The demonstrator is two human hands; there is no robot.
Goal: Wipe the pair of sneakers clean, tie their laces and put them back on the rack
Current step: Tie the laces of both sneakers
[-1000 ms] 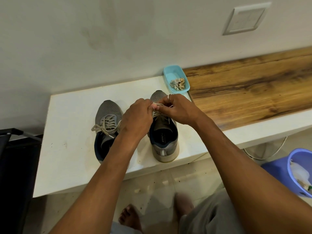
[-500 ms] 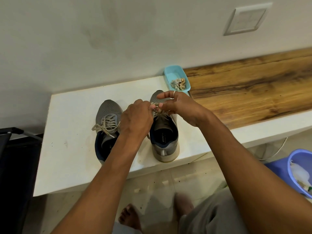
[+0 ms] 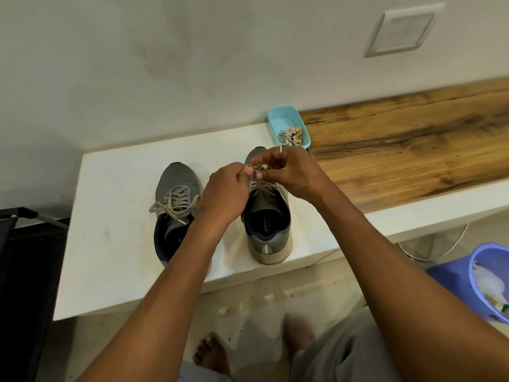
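Observation:
Two grey sneakers stand side by side on a white counter (image 3: pixel 110 238), toes toward the wall. The left sneaker (image 3: pixel 176 188) has its pale laces tied in a bow. Over the right sneaker (image 3: pixel 268 232) my left hand (image 3: pixel 225 193) and my right hand (image 3: pixel 286 172) meet above the tongue. Both pinch the right sneaker's laces (image 3: pixel 259 169) between fingertips. A ring shows on my right hand. The lace knot itself is partly hidden by my fingers.
A light blue tray (image 3: pixel 278 119) holding a crumpled dirty cloth (image 3: pixel 292 135) sits by the wall behind the right sneaker. A wooden top (image 3: pixel 413 142) extends right. A purple bucket (image 3: pixel 479 260) stands on the floor at right, a dark object at left. My bare feet are below.
My right hand has drawn its fingers in over the laces and shifted slightly toward the toe. The left hand stays pinching the lace. The sneakers have not moved.

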